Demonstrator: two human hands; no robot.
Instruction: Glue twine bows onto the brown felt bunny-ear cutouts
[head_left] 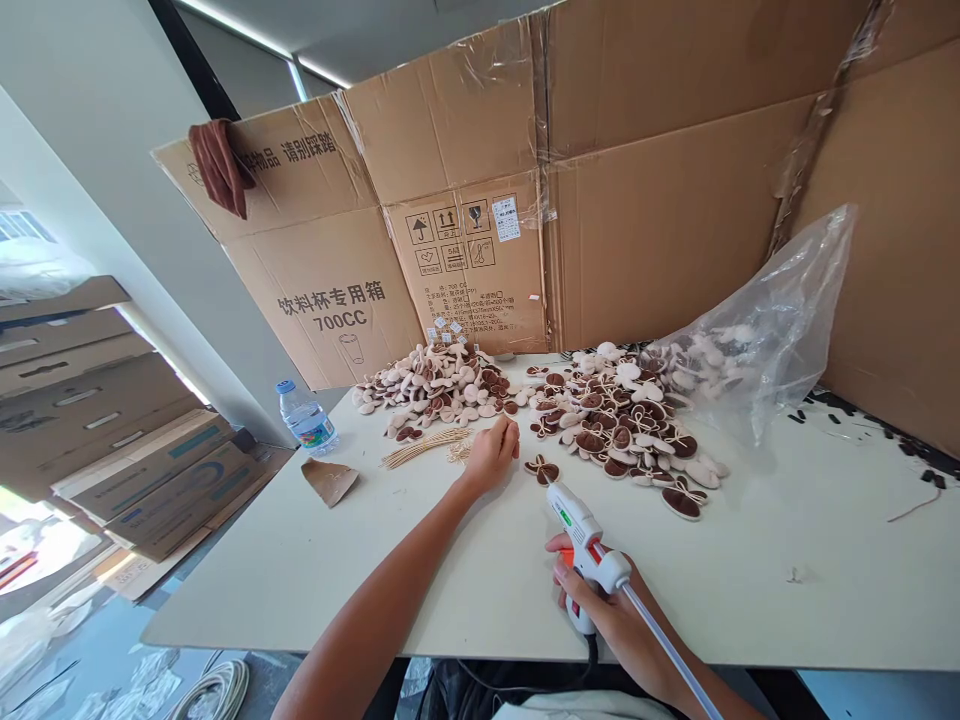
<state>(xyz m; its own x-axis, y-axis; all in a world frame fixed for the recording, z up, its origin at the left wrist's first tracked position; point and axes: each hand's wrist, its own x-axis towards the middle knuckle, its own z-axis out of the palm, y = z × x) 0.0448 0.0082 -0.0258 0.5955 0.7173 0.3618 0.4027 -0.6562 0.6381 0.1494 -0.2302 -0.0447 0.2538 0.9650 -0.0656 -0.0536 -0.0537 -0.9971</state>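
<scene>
My right hand (pixel 600 590) is wrapped round a white hot glue gun (pixel 574 515) with an orange trigger; a clear glue stick (pixel 667 645) runs out of its back. The nozzle points at a small brown plush piece (pixel 541 469) with a cream cord bow, lying on the table; whether they touch I cannot tell. My left hand (pixel 493 455) is closed, fingers curled, just left of that piece. Anything inside it is hidden. Beside it lie a bundle of cream cords (pixel 426 447) and a pile of pale and brown plush pieces (pixel 435 385).
A larger pile of bow-tied pieces (pixel 626 415) is at the right, by a clear plastic bag (pixel 799 310). A water bottle (pixel 307 420) and a brown scrap (pixel 330 482) are at the left. Cardboard sheets (pixel 660 220) wall the back of the white table (pixel 750 590).
</scene>
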